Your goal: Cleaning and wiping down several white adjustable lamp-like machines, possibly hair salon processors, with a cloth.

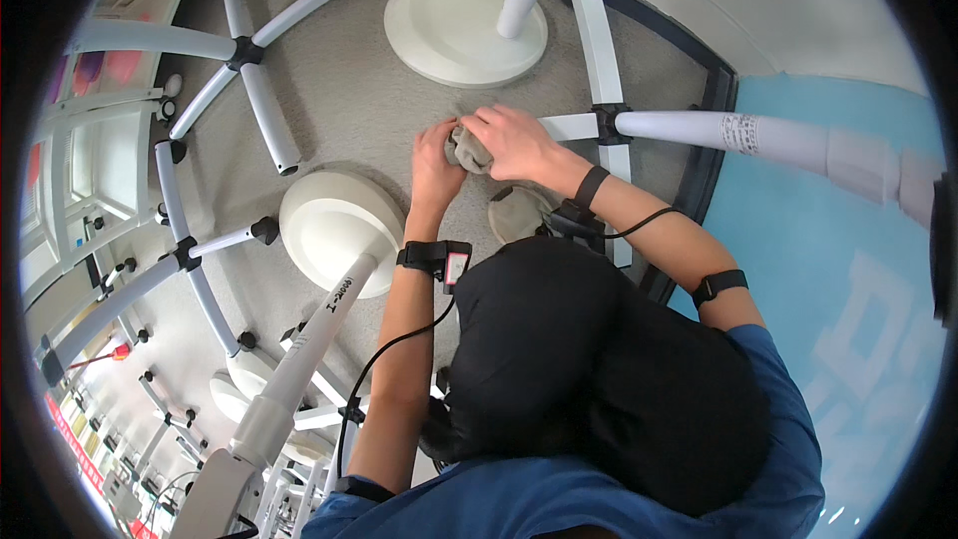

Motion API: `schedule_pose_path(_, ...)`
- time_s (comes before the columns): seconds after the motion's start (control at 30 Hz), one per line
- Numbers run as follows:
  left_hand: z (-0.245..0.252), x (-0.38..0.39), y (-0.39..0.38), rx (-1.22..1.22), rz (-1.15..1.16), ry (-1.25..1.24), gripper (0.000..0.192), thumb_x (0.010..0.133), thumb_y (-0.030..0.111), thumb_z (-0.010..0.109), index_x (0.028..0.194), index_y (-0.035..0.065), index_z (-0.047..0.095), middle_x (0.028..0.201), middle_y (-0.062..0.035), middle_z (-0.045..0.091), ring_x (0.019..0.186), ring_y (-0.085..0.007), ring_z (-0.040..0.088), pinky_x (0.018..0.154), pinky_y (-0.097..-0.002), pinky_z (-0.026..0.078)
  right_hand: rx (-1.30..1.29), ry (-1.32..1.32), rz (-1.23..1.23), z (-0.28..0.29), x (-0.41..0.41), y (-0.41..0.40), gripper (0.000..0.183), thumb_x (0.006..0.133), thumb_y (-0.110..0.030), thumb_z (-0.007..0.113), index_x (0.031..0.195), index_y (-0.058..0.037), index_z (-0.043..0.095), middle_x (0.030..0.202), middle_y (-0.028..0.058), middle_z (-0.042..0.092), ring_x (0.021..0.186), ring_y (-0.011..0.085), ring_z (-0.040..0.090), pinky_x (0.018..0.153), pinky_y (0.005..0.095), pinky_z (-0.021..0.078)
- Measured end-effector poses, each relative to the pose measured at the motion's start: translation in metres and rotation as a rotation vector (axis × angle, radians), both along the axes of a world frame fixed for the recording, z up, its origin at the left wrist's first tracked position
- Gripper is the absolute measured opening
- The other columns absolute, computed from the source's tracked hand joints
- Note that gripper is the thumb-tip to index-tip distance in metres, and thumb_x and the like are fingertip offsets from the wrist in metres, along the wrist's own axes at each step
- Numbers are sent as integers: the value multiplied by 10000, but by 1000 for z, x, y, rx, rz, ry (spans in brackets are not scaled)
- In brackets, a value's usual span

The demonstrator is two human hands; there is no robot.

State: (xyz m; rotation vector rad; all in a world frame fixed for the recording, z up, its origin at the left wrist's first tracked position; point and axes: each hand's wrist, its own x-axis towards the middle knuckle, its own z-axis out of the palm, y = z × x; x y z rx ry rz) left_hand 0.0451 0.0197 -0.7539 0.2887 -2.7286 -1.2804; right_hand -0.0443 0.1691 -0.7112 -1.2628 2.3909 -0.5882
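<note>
A small bunched grey-beige cloth item [470, 150] is held up between both hands. My left hand [436, 168] grips its left side with bent fingers. From above and the right, my right hand [513, 142] pinches it, fingers on its top. Both wrists wear black straps with small devices, and a black cable runs along each forearm. Below the hands, a grey-beige shoe [518, 214] shows beside my black-clad knee [535, 307]. The exact kind of the cloth item cannot be told.
White round bases [337, 221] with poles stand on the grey carpet [337, 112]. White star-shaped legs [241, 52] are at the left, and another white frame [608, 82] rises close at the right. A pale wall with a blue panel [816, 239] bounds the right side.
</note>
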Motion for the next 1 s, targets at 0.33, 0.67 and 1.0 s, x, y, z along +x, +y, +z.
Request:
schedule_pose_path(0.33, 8, -2, 1, -180, 19, -107, 487, 578, 243, 846, 1035, 173, 692, 1112, -49, 649, 1209, -261, 471, 948, -465, 365, 237, 220, -116, 6, -15, 73, 441, 600, -61, 704, 1019, -23, 571, 973, 131, 583, 985, 313, 576, 820, 386, 502)
schedule_pose_path(0.67, -21, 2, -6, -141, 96, 25, 376, 662, 151, 744, 1036, 142, 704, 1095, -102, 655, 1126, -307, 542, 907, -421, 442, 119, 419, 31, 1, 34, -11, 667, 598, -114, 766, 1188, 29, 490, 1128, 156, 549, 1056, 291, 549, 894, 388, 482)
schedule_pose_path(1.0, -11, 2, -6, -123, 30, -138, 507, 581, 300, 839, 1058, 190, 704, 1101, -60, 663, 1126, -234, 520, 916, -446, 360, 99, 594, -92, -16, 19, 74, 714, 660, -84, 713, 1296, 63, 424, 1361, 228, 437, 1247, 340, 451, 1033, 408, 399)
